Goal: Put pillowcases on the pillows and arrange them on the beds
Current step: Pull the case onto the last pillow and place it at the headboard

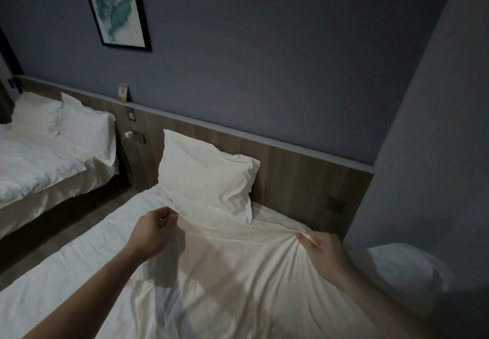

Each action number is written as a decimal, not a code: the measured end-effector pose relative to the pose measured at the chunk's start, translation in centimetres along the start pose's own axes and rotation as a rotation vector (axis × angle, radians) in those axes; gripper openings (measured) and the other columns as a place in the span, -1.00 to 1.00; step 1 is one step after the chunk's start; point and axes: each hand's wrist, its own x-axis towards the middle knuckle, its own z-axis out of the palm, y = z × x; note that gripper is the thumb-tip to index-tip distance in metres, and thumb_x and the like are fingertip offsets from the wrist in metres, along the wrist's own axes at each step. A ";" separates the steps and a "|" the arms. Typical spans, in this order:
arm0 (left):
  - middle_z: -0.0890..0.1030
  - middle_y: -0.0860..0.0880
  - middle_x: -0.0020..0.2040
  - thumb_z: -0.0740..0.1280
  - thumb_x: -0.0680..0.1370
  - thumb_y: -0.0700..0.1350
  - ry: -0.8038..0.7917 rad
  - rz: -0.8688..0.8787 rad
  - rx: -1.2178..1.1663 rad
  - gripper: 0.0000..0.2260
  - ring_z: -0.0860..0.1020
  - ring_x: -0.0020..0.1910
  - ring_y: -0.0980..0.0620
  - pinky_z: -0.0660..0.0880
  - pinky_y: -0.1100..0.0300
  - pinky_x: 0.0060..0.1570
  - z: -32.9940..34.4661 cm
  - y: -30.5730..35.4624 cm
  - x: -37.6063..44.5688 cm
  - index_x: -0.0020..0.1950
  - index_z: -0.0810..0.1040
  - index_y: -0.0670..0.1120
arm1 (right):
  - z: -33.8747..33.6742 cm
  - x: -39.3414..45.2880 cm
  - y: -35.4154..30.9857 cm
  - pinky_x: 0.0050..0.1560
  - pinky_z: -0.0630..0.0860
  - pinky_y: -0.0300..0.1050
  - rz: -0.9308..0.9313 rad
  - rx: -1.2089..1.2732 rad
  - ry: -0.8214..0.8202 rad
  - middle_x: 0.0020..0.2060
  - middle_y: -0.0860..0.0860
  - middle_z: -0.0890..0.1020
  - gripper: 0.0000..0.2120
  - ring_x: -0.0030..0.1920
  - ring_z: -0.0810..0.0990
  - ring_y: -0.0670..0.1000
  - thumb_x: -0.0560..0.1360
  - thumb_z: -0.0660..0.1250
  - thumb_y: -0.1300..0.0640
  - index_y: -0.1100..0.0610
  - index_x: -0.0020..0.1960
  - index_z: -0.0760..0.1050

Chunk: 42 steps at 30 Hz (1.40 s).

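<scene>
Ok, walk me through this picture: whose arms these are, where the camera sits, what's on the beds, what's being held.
There is no machine: a person wears a camera on the head, looking down at their own arms. The left hand and right hand each pinch an edge of a white cloth, stretched between them over the near bed; it looks like a pillowcase, though that is unsure. A cased pillow leans at the headboard. Another bare pillow seems to lie at the right. The far bed holds two pillows.
</scene>
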 end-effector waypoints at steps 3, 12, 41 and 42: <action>0.69 0.04 -0.22 0.35 0.64 -0.10 -0.038 -0.002 -0.004 -0.80 0.64 -0.17 0.01 0.54 0.06 -0.09 2.4 0.6 2.5 -0.18 0.64 0.01 | 0.0 1.8 2.3 -0.36 0.27 -0.09 0.061 -0.012 -0.015 -0.54 -0.06 0.35 -0.50 -0.48 0.34 -0.16 0.61 0.38 -0.01 -0.03 -0.42 0.22; 0.68 0.08 -0.24 0.33 0.64 -0.11 -0.127 -0.061 0.020 -0.80 0.63 -0.19 0.09 0.47 0.17 -0.22 13.0 2.9 13.7 -0.17 0.63 0.04 | 1.4 11.5 12.7 -0.34 0.32 -0.01 0.194 0.001 -0.073 -0.54 -0.03 0.40 -0.50 -0.47 0.40 -0.12 0.63 0.34 -0.01 0.05 -0.41 0.23; 0.41 -0.13 0.54 0.37 0.60 0.10 -0.361 -0.352 0.282 -0.43 0.42 0.48 -0.20 0.37 -0.04 0.47 41.3 -2.4 46.8 0.57 0.34 -0.03 | 14.3 45.1 37.6 -0.08 0.49 0.11 0.353 -0.406 -0.064 -0.10 0.16 0.67 -0.85 -0.03 0.64 0.28 0.60 0.35 0.05 0.13 -0.05 0.59; 0.43 -0.14 0.52 0.38 0.60 0.10 -0.355 -0.363 0.265 -0.44 0.43 0.47 -0.19 0.36 -0.02 0.47 41.1 -3.1 46.9 0.55 0.35 -0.04 | 14.6 45.2 36.9 -0.07 0.50 0.12 0.352 -0.403 -0.051 -0.09 0.15 0.66 -0.88 -0.03 0.64 0.28 0.58 0.38 0.06 0.12 -0.04 0.58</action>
